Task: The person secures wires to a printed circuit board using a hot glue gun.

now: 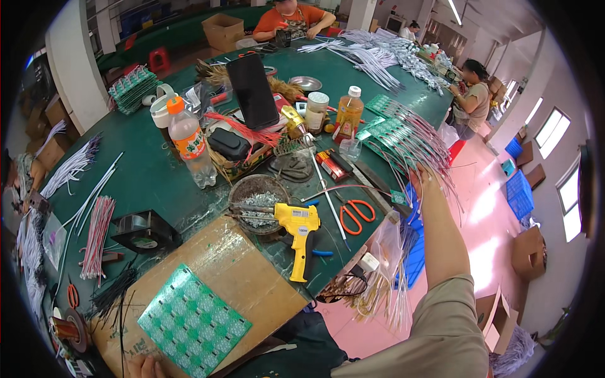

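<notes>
My left hand is at the lower edge, cut off by the picture, with its visible fingers curled close together. It is beside a green circuit board panel lying on brown cardboard; what the fingers hold, if anything, is hidden. Out to the right, my right hand is closed among red-and-white wires, which run from stacked green circuit boards. A small green board with a wire trailing left hangs just below that hand. A yellow soldering gun rests across a round bowl.
Orange-handled scissors, a drink bottle, an amber bottle and a propped phone crowd the table. A small black fan and wire bundles lie left. Other people sit along the far side and right.
</notes>
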A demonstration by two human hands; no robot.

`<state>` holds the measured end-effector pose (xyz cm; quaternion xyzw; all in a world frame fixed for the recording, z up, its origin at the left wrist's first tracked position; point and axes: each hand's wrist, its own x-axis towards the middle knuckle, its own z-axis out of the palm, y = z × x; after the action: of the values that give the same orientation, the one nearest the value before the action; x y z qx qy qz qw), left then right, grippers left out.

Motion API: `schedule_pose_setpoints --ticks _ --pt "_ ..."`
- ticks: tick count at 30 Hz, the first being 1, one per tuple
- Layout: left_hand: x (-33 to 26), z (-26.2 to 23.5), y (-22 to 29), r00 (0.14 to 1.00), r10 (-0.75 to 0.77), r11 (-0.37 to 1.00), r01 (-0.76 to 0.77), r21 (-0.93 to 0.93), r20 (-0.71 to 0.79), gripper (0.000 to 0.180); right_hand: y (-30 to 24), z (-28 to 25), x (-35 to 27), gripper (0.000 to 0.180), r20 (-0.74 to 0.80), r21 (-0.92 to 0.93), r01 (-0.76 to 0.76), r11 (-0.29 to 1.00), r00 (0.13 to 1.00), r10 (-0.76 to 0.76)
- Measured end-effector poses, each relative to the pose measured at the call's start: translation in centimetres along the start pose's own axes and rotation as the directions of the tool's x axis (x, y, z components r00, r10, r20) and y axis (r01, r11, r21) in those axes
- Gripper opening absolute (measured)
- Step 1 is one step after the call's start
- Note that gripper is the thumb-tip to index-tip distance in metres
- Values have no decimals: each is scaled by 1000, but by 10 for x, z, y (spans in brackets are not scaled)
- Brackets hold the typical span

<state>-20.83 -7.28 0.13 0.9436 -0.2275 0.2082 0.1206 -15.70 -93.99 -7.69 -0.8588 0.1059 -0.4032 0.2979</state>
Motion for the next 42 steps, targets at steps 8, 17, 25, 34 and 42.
schedule_pose_setpoints --ticks 8,17,25,34,42 --pt "1 4 6 999 -46 999 46 -18 -1 15 -17 15 10 23 76 678 -471 564 808 584" --pt "0 9 1 997 -74 997 74 17 5 16 -26 10 20 26 125 649 -619 443 661 740" --pt "-6 9 -2 996 -94 995 94 28 -4 16 -52 15 18 35 99 548 -629 551 703 704" --pt "-1 7 0 997 -76 997 76 7 -30 15 -52 -12 38 31 86 438 -839 323 397 914" --pt "-3 3 -2 993 -104 993 101 -64 -49 15 -98 -60 16 30 79 377 -877 297 350 933"
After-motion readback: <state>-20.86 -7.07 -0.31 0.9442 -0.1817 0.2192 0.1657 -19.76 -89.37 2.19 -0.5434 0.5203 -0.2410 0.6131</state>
